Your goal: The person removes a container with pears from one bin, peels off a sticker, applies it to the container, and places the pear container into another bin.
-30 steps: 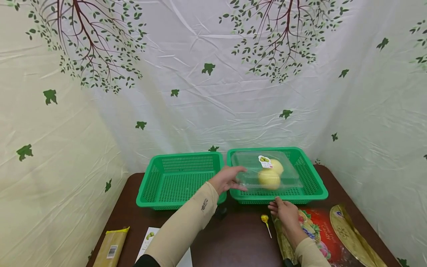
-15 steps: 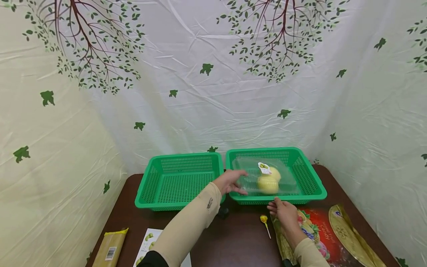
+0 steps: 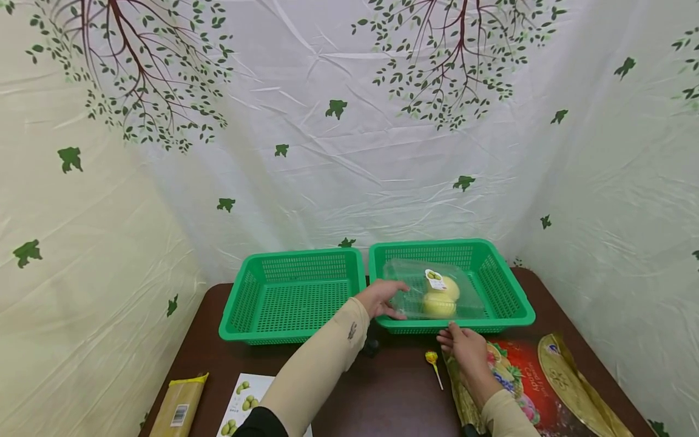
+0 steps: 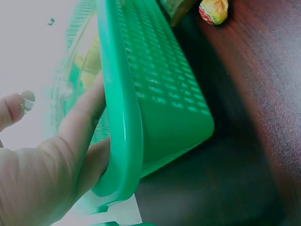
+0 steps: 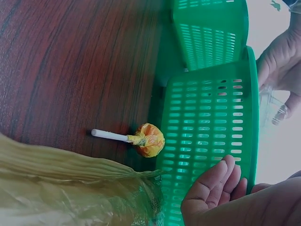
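A clear plastic box [image 3: 411, 304] with a fruit-picture label and two round yellow things [image 3: 439, 304] sits tilted inside the right green basket [image 3: 521, 303]. My left hand [image 3: 379, 298] holds the box's left end, thumb and fingers spread around it. In the left wrist view some fingers of the left hand [image 4: 56, 165] pass behind the basket's rim. My right hand [image 3: 466, 349] is at the basket's front rim. In the right wrist view the curled fingers [image 5: 221, 176] lie against the perforated wall, the thumb partly hidden beyond the rim.
A second green basket [image 3: 232, 315] stands at the left. In front lie a lollipop [image 3: 432, 358], a red and gold candy bag [image 3: 532, 376], a tan packet with a barcode [image 3: 177, 400] and a white card with fruit pictures [image 3: 235, 413]. Leaf-printed white cloth [image 3: 306, 200] closes off the back.
The plastic box came down into the right basket, its tilt lessening, then slid slightly right with my left hand. My right hand stayed at the basket's front rim.
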The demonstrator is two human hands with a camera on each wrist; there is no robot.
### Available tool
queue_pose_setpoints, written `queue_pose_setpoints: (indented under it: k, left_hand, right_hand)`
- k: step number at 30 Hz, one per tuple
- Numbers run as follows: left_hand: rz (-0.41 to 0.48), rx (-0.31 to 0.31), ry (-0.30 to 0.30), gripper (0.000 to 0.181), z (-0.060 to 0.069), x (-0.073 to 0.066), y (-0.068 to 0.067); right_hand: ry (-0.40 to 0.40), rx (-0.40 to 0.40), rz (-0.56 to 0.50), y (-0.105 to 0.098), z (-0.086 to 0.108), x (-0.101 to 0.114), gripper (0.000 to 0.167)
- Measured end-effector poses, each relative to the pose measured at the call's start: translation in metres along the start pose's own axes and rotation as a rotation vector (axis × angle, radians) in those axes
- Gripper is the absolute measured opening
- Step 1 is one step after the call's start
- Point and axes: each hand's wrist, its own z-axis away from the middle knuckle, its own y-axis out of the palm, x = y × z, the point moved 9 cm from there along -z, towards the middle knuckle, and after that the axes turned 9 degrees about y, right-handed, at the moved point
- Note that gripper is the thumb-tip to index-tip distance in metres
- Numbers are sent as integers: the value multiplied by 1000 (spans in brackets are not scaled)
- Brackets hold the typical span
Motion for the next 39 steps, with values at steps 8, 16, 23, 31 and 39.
queue_pose_setpoints:
  k: [8,16,23,31,39]
  left_hand:
    - [-136,13,15,65,3,-1,-3]
    - [-297,-9,38,57,10,-1,4]
    - [-389,17,81,72,18,-7,11]
    - [-540,15,130,69,38,-12,6]
    - [-734,60,295,62,83,-16,-2]
  right_hand:
    - [-2,3,13,3,-3,-1,51]
    - [2,-5,-10,-3,-5,-1,51]
    - [7,0,-1,-8,-8,0,53]
    - [-4,-3,36,-8,-3,1,55]
    - [-61,-171,231,-26,12,2,51]
